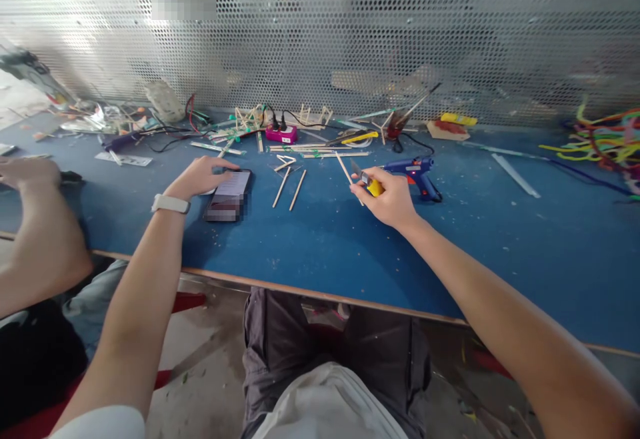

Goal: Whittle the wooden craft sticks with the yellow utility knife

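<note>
My left hand [203, 175], with a pale band at the wrist, rests at the upper left of a dark smartphone [230, 192]. Its fingers are stretched out over the phone's top edge, and the screen is lit. In my right hand [393, 199] is a yellow utility knife [374, 187], its blade pointing up and left. A thin wooden stick [344, 169] passes by the fingertips of that hand; whether they grip it, I cannot tell. Two short wooden sticks [299, 190] lie between my hands. Just behind my right hand lies a blue glue gun [420, 175].
A magenta power adapter [281, 134] with plugs and cables stands at the back among stick frames. Another yellow cutter [360, 137] lies nearby. Colourful pipe cleaners [605, 135] fill the far right. A co-worker's arm [45, 239] rests at left. Perforated metal [310, 39] closes off the back.
</note>
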### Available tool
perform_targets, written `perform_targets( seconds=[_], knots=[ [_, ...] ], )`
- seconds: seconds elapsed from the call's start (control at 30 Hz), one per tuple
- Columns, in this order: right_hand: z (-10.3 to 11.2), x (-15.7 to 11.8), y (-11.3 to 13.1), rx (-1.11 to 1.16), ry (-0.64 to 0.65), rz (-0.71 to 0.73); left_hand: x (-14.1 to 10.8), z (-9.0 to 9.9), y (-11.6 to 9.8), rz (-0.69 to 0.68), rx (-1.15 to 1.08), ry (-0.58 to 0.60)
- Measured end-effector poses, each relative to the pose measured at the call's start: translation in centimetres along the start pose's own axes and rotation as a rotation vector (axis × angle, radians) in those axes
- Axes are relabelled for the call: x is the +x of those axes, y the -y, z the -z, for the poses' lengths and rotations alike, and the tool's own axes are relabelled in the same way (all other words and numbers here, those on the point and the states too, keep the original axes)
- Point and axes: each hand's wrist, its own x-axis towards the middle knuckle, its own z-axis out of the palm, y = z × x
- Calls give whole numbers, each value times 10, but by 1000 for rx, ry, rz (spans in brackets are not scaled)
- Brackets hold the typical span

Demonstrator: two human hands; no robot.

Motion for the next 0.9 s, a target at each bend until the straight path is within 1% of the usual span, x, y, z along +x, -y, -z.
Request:
perform_targets(
  seconds=[0.3, 0.47, 0.6, 0.8, 0.9],
  knots=[
    [0, 0, -1, -11, 11, 5, 0, 0, 4, -51, -18, 9],
    [1, -1, 0, 8, 43, -30, 1, 0, 9, -85, 5, 31],
    [1, -1, 0, 9, 45, -19, 2, -1, 14, -121, 12, 41],
    [1, 0, -1, 4, 26, 9, 5, -5, 25, -187, -28, -15],
    [1, 1, 0, 7, 20, 11, 8, -9, 33, -267, -47, -65]
  ],
)
